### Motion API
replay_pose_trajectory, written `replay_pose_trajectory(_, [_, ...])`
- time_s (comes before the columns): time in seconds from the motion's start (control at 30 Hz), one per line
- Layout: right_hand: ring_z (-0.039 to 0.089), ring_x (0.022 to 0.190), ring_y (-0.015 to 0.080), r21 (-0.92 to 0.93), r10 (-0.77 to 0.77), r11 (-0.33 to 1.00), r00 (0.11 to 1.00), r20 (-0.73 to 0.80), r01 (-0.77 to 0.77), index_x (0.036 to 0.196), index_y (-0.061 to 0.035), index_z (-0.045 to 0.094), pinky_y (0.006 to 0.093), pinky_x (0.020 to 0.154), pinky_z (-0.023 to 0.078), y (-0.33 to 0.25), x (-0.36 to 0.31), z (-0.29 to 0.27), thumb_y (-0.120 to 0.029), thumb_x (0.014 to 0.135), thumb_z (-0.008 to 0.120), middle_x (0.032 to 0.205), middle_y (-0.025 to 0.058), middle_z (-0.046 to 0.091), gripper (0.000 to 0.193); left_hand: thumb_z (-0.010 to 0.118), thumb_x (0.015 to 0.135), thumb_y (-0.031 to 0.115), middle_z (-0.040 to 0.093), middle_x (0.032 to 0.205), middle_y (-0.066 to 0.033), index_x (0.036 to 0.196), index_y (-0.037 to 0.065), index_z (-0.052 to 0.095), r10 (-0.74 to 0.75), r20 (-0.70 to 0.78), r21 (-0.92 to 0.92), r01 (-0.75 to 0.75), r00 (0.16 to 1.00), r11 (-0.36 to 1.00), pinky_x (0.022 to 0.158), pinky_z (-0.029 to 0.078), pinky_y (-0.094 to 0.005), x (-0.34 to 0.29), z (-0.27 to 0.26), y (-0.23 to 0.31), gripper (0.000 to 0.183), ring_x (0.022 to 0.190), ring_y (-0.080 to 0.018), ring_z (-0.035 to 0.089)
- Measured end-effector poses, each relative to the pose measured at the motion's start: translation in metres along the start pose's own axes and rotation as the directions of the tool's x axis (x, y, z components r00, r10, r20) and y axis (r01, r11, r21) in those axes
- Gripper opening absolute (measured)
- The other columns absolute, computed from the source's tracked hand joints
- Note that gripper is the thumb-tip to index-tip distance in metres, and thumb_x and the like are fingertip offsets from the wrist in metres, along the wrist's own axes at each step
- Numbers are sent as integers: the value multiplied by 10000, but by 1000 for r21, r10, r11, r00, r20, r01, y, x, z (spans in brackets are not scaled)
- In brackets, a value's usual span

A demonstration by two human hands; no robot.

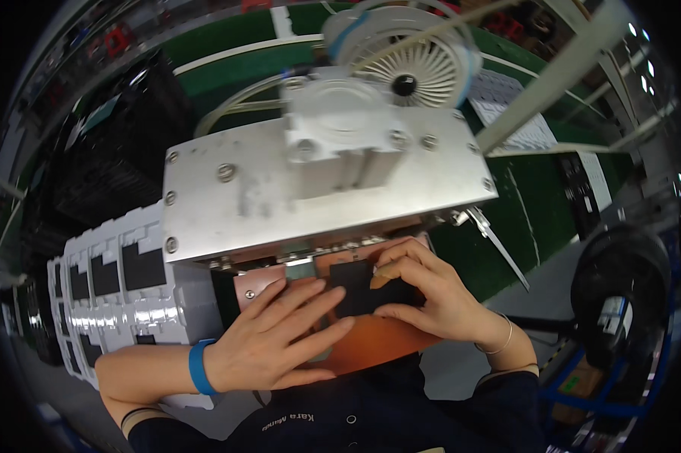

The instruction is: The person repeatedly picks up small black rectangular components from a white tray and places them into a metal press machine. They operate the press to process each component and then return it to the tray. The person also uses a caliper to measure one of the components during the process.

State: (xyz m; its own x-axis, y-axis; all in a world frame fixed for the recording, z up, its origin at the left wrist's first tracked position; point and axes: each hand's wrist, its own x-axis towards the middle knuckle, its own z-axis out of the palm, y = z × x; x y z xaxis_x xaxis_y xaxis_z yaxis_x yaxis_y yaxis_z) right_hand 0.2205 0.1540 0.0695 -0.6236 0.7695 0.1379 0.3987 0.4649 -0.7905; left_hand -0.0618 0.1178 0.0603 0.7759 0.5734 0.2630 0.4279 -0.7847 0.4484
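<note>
As right grip (442,296) touches sheet (350,285), metal edge (333,224) near

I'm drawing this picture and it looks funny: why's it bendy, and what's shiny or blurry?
In the head view, the wide fisheye lens bows edges, like the pale strip; in the head view, glare whitens the ridged white tray; also in the head view, the pale block looks smeared.
</note>
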Motion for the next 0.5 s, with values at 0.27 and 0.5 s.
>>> replay_pose_trajectory(0.27, [737, 980, 239, -54, -556, 831, 822, -120, 554, 813, -58, 717, 357, 868, 601, -43, -33, 6, -104, 852, 747, 985, 83, 744, 67, 596, 1019, 163, 702, 917, -80, 1214, -21, 634, -355, 559, -749, 640, 750, 173, 619, 503, -205, 19, -32, 19, 270, 662, -79, 633])
replay_pose_trajectory(0.5, [663, 1083, 319, -380, -395, 893, 822, -410, 240, 1072, -42, 711, 395, 936, 541, -2, -37, -14, -16, 763, 745, 1135, 127, 697, 313, 664, 972, 52, 722, 928, -75, 1049, -16, 671, -137, 688, -725, 685, 713, -72, 661, 560, -239, 3, -20, 27, 104, 774, -156, 735])
